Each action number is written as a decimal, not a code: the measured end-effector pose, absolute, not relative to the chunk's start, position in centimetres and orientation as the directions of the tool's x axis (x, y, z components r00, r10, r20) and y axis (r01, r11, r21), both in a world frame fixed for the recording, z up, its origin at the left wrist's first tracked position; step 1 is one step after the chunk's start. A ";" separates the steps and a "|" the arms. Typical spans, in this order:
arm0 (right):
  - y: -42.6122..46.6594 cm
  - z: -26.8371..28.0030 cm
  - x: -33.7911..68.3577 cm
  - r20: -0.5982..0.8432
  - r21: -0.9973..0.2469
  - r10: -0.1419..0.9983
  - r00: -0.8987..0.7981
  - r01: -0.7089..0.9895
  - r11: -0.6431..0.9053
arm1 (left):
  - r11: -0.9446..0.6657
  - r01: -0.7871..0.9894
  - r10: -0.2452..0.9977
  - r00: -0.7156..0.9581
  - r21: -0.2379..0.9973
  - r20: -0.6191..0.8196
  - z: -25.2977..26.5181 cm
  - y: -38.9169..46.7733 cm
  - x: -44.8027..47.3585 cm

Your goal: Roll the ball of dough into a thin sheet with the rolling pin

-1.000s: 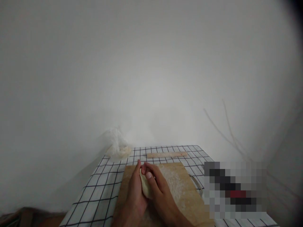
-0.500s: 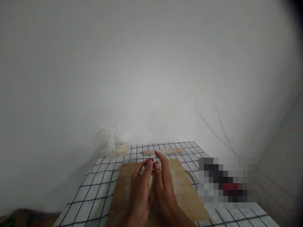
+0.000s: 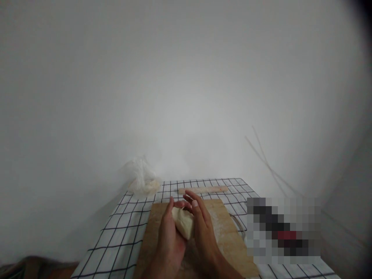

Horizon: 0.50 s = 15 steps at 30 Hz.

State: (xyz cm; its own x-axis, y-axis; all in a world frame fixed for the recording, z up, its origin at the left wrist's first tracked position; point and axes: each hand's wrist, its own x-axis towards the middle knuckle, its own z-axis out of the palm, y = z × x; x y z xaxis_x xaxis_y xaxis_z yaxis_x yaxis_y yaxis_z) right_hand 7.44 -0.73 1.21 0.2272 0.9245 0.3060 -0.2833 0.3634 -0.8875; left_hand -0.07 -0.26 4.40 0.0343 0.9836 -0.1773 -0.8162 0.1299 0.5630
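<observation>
A pale, smooth lump of dough (image 3: pixel 183 222) is cupped between my two hands, above the wooden board (image 3: pixel 232 240). My left hand (image 3: pixel 170 232) supports it from the left and below, fingers curling behind it. Against its right side presses my right hand (image 3: pixel 203 224), its fingers slanting up and to the left over the far side. The far side of the dough is hidden by my fingers. White flour dusts the board to the right of my hands.
Behind the board lies a light wooden rolling pin (image 3: pixel 203 190). A clear plastic bag (image 3: pixel 142 180) with pale contents sits at the back left. The checked tablecloth (image 3: pixel 116 228) covers the table. A pixelated patch (image 3: pixel 285 230) hides something at the right; a wall stands behind.
My hands have turned and parted somewhat at the top, so the dough, mostly hidden before, now shows between them. The view has shifted slightly.
</observation>
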 end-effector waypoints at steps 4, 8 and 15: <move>-0.2 1.8 9.0 0.395 -0.873 0.837 0.379 -0.129 0.471 | 0.160 -0.711 0.986 0.143 0.685 -0.082 4.4 -0.9 0.4; -0.3 2.1 10.1 0.652 -0.754 0.685 0.325 0.175 0.634 | 0.115 -0.594 0.989 0.144 0.796 -0.036 3.8 -1.7 0.5; -0.8 2.3 9.8 0.826 -0.559 0.519 0.221 0.450 0.697 | -0.180 -0.225 0.974 0.091 0.958 0.205 3.7 -2.7 1.2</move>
State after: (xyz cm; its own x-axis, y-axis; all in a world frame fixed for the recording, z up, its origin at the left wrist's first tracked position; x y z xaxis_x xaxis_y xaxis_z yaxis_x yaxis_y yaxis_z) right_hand 9.81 -0.85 2.28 0.2214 0.5190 0.8256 0.4495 0.6970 -0.5587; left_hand 1.21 -2.65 3.70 0.0915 0.9745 0.2050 -0.2251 -0.1803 0.9575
